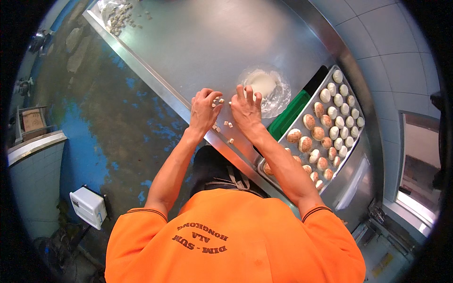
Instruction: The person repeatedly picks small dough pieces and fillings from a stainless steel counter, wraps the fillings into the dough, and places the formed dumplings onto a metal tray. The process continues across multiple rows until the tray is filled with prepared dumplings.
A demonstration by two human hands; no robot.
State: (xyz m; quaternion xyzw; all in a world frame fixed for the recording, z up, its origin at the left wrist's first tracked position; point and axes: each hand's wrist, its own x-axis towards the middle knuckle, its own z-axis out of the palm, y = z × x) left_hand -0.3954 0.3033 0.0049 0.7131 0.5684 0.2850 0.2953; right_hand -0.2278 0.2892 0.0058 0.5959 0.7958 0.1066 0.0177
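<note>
Looks like the little pale pieces (226, 123) sit between and just below the hands for easy reach, left hand (205, 112) and right hand (247, 109) both curled narrow, can't tell if they're pinching any, with a clear dish (280, 101) handy just past the right.

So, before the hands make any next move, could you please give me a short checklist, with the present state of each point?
1. Left hand at the small pale pieces: ok, fingers curled beside them.
2. Left hand gripping a piece firmly: cannot tell.
3. Small pale pieces well inside the table: not ok, some lie near its edge.
4. White substance near the right hand: ok, just beyond its fingers.
5. Right forearm clear of the tray of round pieces: cannot tell, it passes in front of a corner.
</note>
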